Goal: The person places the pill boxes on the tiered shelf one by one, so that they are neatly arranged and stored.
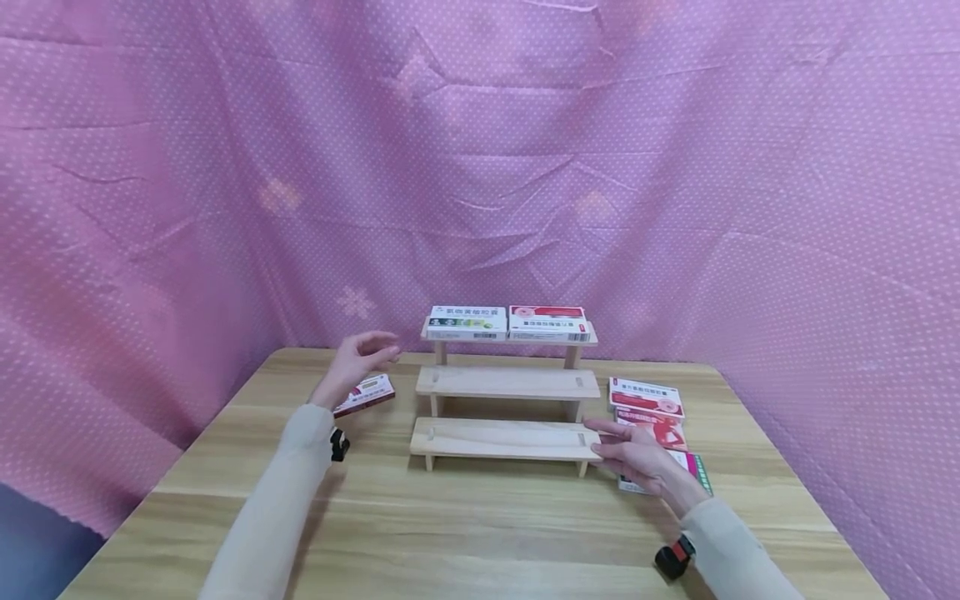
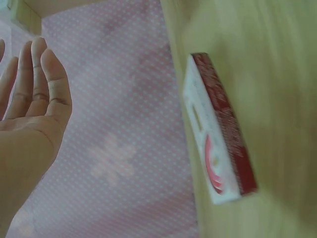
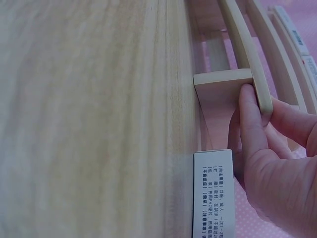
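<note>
A three-tier wooden display stand point(image 1: 506, 439) sits near the back of the table. My right hand point(image 1: 643, 458) holds the right end of its lowest board; in the right wrist view the fingers point(image 3: 253, 116) are under the board point(image 3: 261, 84) and the thumb is over it. My left hand point(image 1: 357, 364) is raised left of the stand with loosely bent fingers and nothing in them. Below it on the table lies a white and dark red medicine box point(image 2: 218, 134), partly hidden by the hand in the head view. A green-white box point(image 1: 467, 322) and a red-white box point(image 1: 549, 323) lie on the top tier.
Right of the stand lie a white-red medicine box point(image 1: 645, 397), a red box point(image 1: 660, 430) and, partly behind my right hand, a box with a green edge point(image 1: 702, 473). Pink dotted cloth point(image 1: 510, 167) hangs behind and beside the wooden table point(image 1: 450, 533).
</note>
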`<state>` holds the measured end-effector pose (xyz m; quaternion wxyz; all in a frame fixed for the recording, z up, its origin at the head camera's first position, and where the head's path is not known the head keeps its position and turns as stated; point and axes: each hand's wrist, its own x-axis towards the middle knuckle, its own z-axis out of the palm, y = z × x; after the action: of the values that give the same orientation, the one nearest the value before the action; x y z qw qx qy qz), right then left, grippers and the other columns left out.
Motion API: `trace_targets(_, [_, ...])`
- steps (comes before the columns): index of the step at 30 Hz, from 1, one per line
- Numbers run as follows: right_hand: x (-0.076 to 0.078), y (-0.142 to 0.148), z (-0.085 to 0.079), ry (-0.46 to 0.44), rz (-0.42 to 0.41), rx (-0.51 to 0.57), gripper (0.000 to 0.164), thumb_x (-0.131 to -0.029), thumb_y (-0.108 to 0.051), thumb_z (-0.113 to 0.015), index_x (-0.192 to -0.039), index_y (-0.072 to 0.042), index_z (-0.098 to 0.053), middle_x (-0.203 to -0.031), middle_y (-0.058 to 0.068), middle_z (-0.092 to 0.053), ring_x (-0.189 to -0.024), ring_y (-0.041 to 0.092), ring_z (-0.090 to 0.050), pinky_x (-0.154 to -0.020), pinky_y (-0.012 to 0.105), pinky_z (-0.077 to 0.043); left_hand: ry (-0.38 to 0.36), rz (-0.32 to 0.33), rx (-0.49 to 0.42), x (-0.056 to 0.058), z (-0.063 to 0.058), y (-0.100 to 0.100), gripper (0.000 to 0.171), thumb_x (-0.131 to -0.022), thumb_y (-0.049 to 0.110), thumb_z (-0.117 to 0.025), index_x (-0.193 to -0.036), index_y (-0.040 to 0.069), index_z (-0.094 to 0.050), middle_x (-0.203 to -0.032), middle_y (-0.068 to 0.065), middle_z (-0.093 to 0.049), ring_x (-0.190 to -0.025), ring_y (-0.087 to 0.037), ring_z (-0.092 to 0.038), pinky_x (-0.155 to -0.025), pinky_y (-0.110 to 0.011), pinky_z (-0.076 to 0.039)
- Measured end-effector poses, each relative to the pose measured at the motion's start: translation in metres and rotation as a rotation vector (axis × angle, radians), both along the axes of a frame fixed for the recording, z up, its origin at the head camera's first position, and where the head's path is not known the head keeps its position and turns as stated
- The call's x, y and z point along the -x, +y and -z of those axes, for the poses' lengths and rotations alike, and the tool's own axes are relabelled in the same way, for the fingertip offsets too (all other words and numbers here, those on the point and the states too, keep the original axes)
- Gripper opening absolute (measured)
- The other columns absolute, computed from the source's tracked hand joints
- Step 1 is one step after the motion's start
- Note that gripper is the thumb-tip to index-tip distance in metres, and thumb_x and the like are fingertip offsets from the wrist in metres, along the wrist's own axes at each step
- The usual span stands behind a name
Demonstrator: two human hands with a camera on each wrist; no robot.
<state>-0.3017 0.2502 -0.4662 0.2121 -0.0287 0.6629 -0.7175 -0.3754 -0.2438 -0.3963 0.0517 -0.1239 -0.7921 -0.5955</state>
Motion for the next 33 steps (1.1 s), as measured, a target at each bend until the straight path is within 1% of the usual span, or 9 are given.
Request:
trace_targets(3, [0.001,-0.001,-0.001,-0.009,0.002,-0.003,0.058,-0.095,-0.005,-0.059,-0.149,-0.004,-0.038,-0.149,0.018,-0.043,-0.108,0.015,-0.065,-0.098,0.035,-0.056,-0.013,-0.014,0.008,-0.005,0.01,-0.011,0.044,-0.094,0.027,-0.066,-0.127,-0.001,-0.059,-0.119,-0.02,-0.068,-0.094,-0.013,-0.069,-0.088,-0.039,-0.059])
trace_targets(6, [0.001,0.001,-0.001,-0.012,-0.001,0.003,0.06,-0.095,-0.005,-0.06,-0.15,-0.004,-0.036,-0.148,0.017,-0.045,-0.108,0.015,-0.065,-0.098,0.035,-0.055,-0.015,-0.018,0.01,-0.007,0.02,-0.019,0.044,-0.094,0.029,-0.066,-0.125,-0.002,-0.06,-0.115,-0.016,-0.07,-0.092,-0.01,-0.069,-0.086,-0.036,-0.06])
trace_targets(10, [0.001,0.003,-0.001,-0.015,-0.016,0.015,0.061,-0.095,-0.006,-0.061,-0.15,-0.004,-0.035,-0.143,0.012,-0.05,-0.108,0.014,-0.065,-0.099,0.035,-0.055,-0.04,-0.02,0.017,-0.014,0.023,-0.026,0.045,-0.095,0.024,-0.065,-0.129,-0.004,-0.058,-0.121,-0.02,-0.067,-0.101,-0.023,-0.068,-0.084,-0.031,-0.06])
trace_targets(13, [0.001,0.003,0.0,-0.019,-0.017,0.022,0.061,-0.094,-0.006,-0.062,-0.15,-0.004,-0.036,-0.141,0.011,-0.051,-0.108,0.015,-0.065,-0.099,0.035,-0.055,-0.067,-0.035,0.045,-0.018,0.026,-0.033,0.045,-0.095,0.025,-0.064,-0.13,-0.002,-0.057,-0.126,-0.022,-0.064,-0.103,-0.022,-0.068,-0.086,-0.032,-0.059])
trace_targets(16, [0.0,0.002,0.0,-0.017,-0.021,0.022,0.062,-0.094,-0.006,-0.062,-0.15,-0.004,-0.035,-0.142,0.012,-0.051,-0.109,0.015,-0.065,-0.099,0.035,-0.055,-0.061,-0.055,0.074,-0.018,0.033,-0.042,0.044,-0.094,0.027,-0.066,-0.129,0.001,-0.059,-0.127,-0.024,-0.063,-0.095,-0.01,-0.067,-0.088,-0.035,-0.058])
trace_targets(21, [-0.001,0.001,-0.001,-0.025,-0.021,0.031,0.062,-0.094,-0.006,-0.061,-0.15,-0.004,-0.034,-0.141,0.011,-0.052,-0.108,0.014,-0.065,-0.098,0.034,-0.055,-0.042,-0.129,0.203,-0.023,0.042,-0.054,0.039,-0.092,0.017,-0.068,-0.126,0.0,-0.061,-0.124,-0.022,-0.064,-0.098,-0.011,-0.062,-0.085,-0.022,-0.053])
trace_targets(24, [-0.001,0.002,-0.002,-0.02,-0.03,0.038,0.061,-0.095,-0.006,-0.06,-0.15,-0.003,-0.034,-0.14,0.01,-0.053,-0.108,0.014,-0.065,-0.097,0.033,-0.055,-0.073,-0.172,0.261,-0.022,0.051,-0.064,0.04,-0.091,0.015,-0.069,-0.127,0.0,-0.06,-0.124,-0.022,-0.063,-0.098,-0.015,-0.059,-0.079,-0.015,-0.048])
trace_targets(28, [-0.001,0.002,-0.002,-0.014,-0.033,0.039,0.061,-0.096,-0.006,-0.06,-0.15,-0.002,-0.034,-0.14,0.011,-0.053,-0.107,0.014,-0.065,-0.097,0.033,-0.056,-0.135,-0.182,0.282,-0.017,0.062,-0.076,0.048,-0.09,0.013,-0.069,-0.134,-0.002,-0.055,-0.131,-0.024,-0.059,-0.103,-0.024,-0.057,-0.077,-0.023,-0.051])
trace_targets(33, [-0.001,0.001,-0.003,-0.028,-0.011,0.033,0.06,-0.095,-0.005,-0.06,-0.15,-0.004,-0.036,-0.139,0.01,-0.053,-0.106,0.015,-0.066,-0.097,0.034,-0.056,-0.196,-0.183,0.316,-0.012,0.068,-0.084,0.058,-0.087,0.013,-0.072,-0.139,-0.001,-0.05,-0.14,-0.028,-0.051,-0.122,-0.04,-0.05,-0.103,-0.049,-0.044])
